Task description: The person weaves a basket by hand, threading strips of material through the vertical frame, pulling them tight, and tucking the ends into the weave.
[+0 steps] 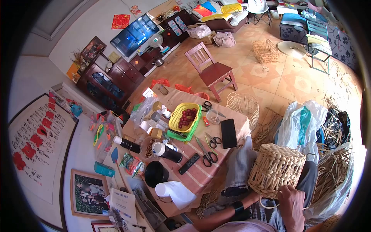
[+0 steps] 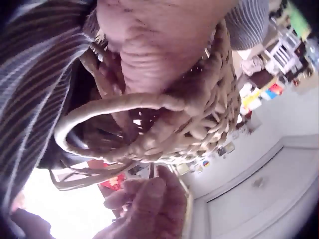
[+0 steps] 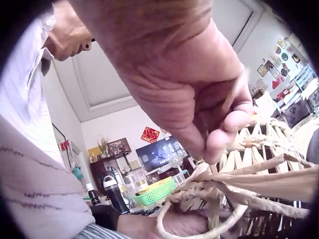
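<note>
A woven straw basket [image 1: 276, 170] rests tilted on the person's lap, its open rim towards the body. The left hand [image 2: 154, 55] reaches into the basket [image 2: 219, 109] and grips its rim, most of its fingers hidden inside. A loop of straw [image 2: 107, 103] stands out from the rim. Curled fingers of the right hand [image 1: 292, 201] pinch a thin strand at the rim; in the right wrist view the right hand [image 3: 184, 94] is just above the straw strands [image 3: 259, 181] of the rim.
A table [image 1: 201, 174] with scissors [image 1: 210, 158], a phone [image 1: 228, 133], a remote [image 1: 189, 163] and a fruit basket [image 1: 184, 116] stands left of the lap. Plastic bags [image 1: 303, 123] of straw lie to the right. A wicker basket [image 1: 243, 108] and a chair [image 1: 212, 71] stand beyond.
</note>
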`<state>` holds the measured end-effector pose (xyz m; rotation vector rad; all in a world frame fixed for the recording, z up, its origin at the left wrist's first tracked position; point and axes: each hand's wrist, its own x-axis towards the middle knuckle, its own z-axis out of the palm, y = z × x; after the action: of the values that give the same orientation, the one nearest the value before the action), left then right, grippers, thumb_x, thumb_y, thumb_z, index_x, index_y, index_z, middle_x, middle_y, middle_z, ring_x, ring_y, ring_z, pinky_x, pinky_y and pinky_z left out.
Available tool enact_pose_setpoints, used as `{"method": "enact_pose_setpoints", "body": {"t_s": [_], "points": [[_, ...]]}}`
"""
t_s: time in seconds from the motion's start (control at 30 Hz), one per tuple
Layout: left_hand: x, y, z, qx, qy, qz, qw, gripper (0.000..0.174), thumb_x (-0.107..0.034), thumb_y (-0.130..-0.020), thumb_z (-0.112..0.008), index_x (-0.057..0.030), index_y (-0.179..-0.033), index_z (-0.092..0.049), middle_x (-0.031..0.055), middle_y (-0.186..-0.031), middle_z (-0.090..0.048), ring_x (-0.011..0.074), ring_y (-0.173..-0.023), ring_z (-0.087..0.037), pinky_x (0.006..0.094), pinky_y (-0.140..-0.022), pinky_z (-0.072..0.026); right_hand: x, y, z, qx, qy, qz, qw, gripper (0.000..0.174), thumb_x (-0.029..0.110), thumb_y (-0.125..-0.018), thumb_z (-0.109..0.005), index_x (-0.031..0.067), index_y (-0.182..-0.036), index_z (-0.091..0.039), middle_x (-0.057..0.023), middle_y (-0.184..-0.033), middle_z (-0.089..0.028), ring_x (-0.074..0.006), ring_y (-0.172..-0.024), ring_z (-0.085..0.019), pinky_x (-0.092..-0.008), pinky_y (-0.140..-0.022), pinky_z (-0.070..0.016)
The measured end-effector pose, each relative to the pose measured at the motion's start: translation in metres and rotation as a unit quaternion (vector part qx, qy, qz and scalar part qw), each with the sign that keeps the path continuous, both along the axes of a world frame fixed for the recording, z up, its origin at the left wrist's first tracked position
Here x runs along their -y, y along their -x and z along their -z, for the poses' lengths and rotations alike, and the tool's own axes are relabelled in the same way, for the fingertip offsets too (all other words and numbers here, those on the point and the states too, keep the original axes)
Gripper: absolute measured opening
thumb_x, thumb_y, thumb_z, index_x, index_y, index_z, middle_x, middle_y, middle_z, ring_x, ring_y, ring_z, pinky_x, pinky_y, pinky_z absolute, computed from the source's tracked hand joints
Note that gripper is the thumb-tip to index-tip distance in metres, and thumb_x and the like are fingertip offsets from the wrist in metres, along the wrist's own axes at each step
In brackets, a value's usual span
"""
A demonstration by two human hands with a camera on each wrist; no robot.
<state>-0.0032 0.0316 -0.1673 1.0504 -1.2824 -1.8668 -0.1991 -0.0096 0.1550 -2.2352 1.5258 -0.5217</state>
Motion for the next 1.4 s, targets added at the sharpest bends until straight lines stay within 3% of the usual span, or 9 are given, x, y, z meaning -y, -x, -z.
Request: {"method": "enact_pose_setpoints", "body": {"t_s": [0.5, 0.63, 0.77, 0.87, 0.93, 1.03, 1.17, 1.3, 1.4], "points": [[0.000, -0.009, -0.033, 0.105, 0.064, 0.040, 0.992, 0.059, -0.036, -0.113, -0.050, -0.0052, -0.163, -0.043, 0.0119, -0.172, -0.039, 0.0264, -0.160, -0.032, 0.0387, -0.133, -0.0215, 0.011, -0.001, 0.024, 0.059, 0.050, 0.026, 0.997, 0.006, 0.006, -0.085, -0.072, 0.0048, -0.084, -0.066, -0.0132, -0.079, -0.065, -0.0358, -0.077, -0.068, -0.0480, -0.070, -0.0523], [0.009, -0.007, -0.052, 0.175, 0.114, 0.049, 0.977, 0.056, -0.028, -0.112, -0.053, -0.0084, -0.164, -0.042, 0.0089, -0.173, -0.038, 0.0260, -0.158, -0.034, 0.0403, -0.133, -0.0231, 0.011, 0.004, 0.035, 0.089, 0.042, 0.042, 0.994, 0.008, 0.005, -0.084, -0.072, 0.0045, -0.086, -0.065, -0.0132, -0.080, -0.066, -0.0355, -0.078, -0.068, -0.0470, -0.071, -0.0527], [0.009, -0.006, -0.084, 0.192, 0.064, 0.003, 0.979, 0.056, -0.025, -0.112, -0.050, -0.0062, -0.164, -0.041, 0.0107, -0.173, -0.037, 0.0278, -0.160, -0.030, 0.0403, -0.134, -0.0213, 0.007, 0.004, 0.033, 0.129, -0.003, 0.080, 0.988, 0.011, 0.007, -0.086, -0.074, 0.0041, -0.090, -0.064, -0.0138, -0.083, -0.068, -0.0360, -0.079, -0.070, -0.0458, -0.068, -0.0532], [-0.006, -0.001, -0.030, 0.289, 0.113, -0.171, 0.935, 0.056, -0.027, -0.113, -0.045, -0.0043, -0.163, -0.041, 0.0155, -0.174, -0.035, 0.0318, -0.163, -0.026, 0.0409, -0.134, -0.0185, 0.003, 0.007, 0.040, 0.164, -0.018, 0.080, 0.983, 0.013, 0.007, -0.086, -0.076, 0.0033, -0.093, -0.066, -0.0147, -0.084, -0.068, -0.0359, -0.076, -0.070, -0.0442, -0.068, -0.0542], [-0.026, -0.024, -0.013, 0.381, 0.237, -0.068, 0.891, 0.055, -0.030, -0.113, -0.042, -0.0050, -0.162, -0.043, 0.0182, -0.172, -0.036, 0.0329, -0.162, -0.025, 0.0415, -0.134, -0.0189, -0.004, 0.016, 0.034, 0.124, -0.020, 0.059, 0.990, 0.012, 0.006, -0.087, -0.077, 0.0030, -0.097, -0.070, -0.0166, -0.089, -0.068, -0.0369, -0.079, -0.070, -0.0431, -0.071, -0.0553], [-0.027, -0.029, -0.034, 0.327, 0.242, -0.015, 0.913, 0.054, -0.032, -0.112, -0.047, -0.0062, -0.160, -0.045, 0.0177, -0.169, -0.040, 0.0334, -0.159, -0.031, 0.0444, -0.133, -0.0225, -0.018, 0.030, 0.038, 0.143, -0.051, 0.063, 0.986, 0.008, 0.006, -0.091, -0.072, 0.0045, -0.098, -0.069, -0.0154, -0.091, -0.063, -0.0396, -0.086, -0.067, -0.0477, -0.074, -0.0558], [-0.010, -0.025, -0.059, 0.264, 0.224, -0.019, 0.938, 0.054, -0.035, -0.111, -0.053, -0.0077, -0.157, -0.048, 0.0170, -0.165, -0.045, 0.0341, -0.154, -0.038, 0.0482, -0.131, -0.0274, -0.025, 0.045, 0.055, 0.208, -0.071, 0.090, 0.971, 0.011, 0.006, -0.094, -0.074, 0.0036, -0.104, -0.071, -0.0159, -0.094, -0.068, -0.0378, -0.083, -0.071, -0.0440, -0.072, -0.0569], [-0.001, -0.016, -0.098, 0.186, 0.141, -0.009, 0.972, 0.055, -0.037, -0.106, -0.065, -0.0082, -0.152, -0.055, 0.0114, -0.160, -0.053, 0.0297, -0.146, -0.048, 0.0461, -0.124, -0.0381, -0.024, 0.040, 0.055, 0.199, -0.055, 0.091, 0.974, 0.011, 0.007, -0.093, -0.075, 0.0056, -0.103, -0.070, -0.0134, -0.091, -0.067, -0.0365, -0.080, -0.070, -0.0440, -0.070, -0.0573], [0.000, -0.015, -0.091, 0.220, 0.175, -0.001, 0.960, 0.051, -0.036, -0.105, -0.070, -0.0082, -0.146, -0.060, 0.0094, -0.148, -0.064, 0.0266, -0.136, -0.058, 0.0426, -0.117, -0.0463, -0.018, 0.038, 0.053, 0.150, -0.008, 0.056, 0.987, 0.011, 0.008, -0.091, -0.076, 0.0098, -0.101, -0.071, -0.0108, -0.087, -0.065, -0.0353, -0.077, -0.069, -0.0442, -0.066, -0.0564]]}}
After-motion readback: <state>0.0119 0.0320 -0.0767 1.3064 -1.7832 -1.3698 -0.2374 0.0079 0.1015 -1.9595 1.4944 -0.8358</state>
